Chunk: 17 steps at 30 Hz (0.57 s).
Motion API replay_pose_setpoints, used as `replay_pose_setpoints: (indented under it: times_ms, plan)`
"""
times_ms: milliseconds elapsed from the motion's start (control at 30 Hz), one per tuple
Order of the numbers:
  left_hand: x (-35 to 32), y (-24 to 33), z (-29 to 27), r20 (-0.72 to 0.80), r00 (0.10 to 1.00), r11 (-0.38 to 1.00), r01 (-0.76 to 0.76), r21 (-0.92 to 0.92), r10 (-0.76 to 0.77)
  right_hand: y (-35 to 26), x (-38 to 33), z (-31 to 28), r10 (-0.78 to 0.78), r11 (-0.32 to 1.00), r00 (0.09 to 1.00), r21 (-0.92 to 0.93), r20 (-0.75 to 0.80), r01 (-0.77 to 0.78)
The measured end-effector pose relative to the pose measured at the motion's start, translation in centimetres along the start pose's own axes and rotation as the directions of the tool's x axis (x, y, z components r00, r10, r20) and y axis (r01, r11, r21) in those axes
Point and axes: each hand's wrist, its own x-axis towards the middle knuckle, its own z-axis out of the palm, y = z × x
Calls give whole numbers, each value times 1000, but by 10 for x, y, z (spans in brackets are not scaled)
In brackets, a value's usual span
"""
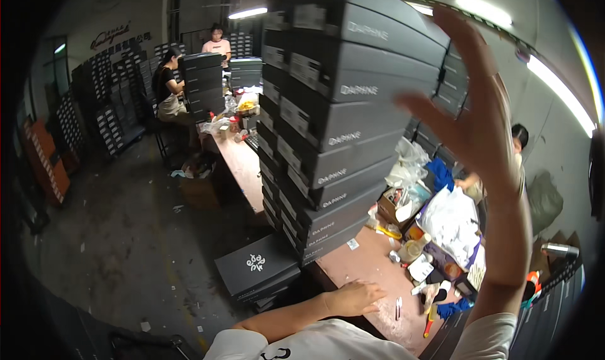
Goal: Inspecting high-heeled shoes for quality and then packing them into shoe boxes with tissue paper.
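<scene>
in the head view our right hand (469, 117) is raised high with the fingers spread wide, grasping nothing, its fingertips just beside the tall stack of dark grey shoe boxes (340, 114) though we cannot tell whether they touch it. our left hand (354, 297) lies palm down and relaxed on the reddish-brown table (365, 265), holding nothing, near the foot of that stack. the boxes stand in leaning columns on the table, each with pale lettering on its long side and a small white label on its end. below the table edge a flat black box with a white emblem on its lid (257, 267) rests on others near the floor. to the right of the stack the table is crowded with white plastic bags (450, 221), a blue cloth (440, 173), an open cardboard carton (397, 205) and small tools. further back a second, shorter stack of grey boxes (203, 83) stands beside two people at the far end of the table, and another person sits behind the clutter on the right.
</scene>
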Motion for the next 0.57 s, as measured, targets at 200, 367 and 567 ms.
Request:
replay_pose_setpoints:
  times_ms: [200,367,567]
  plan:
    - [-14,-17,2,27,1000,998,-10,-60,12,32,101,67,-50,839,816,-419,576,347]
    - [-21,-23,-3,72,997,999,1,-51,3,48,87,69,-116,787,834,-463,540,409]
    - [15,-4,-14,19,972,970,-231,-69,233,54,43,3,-26,788,882,-533,471,308]
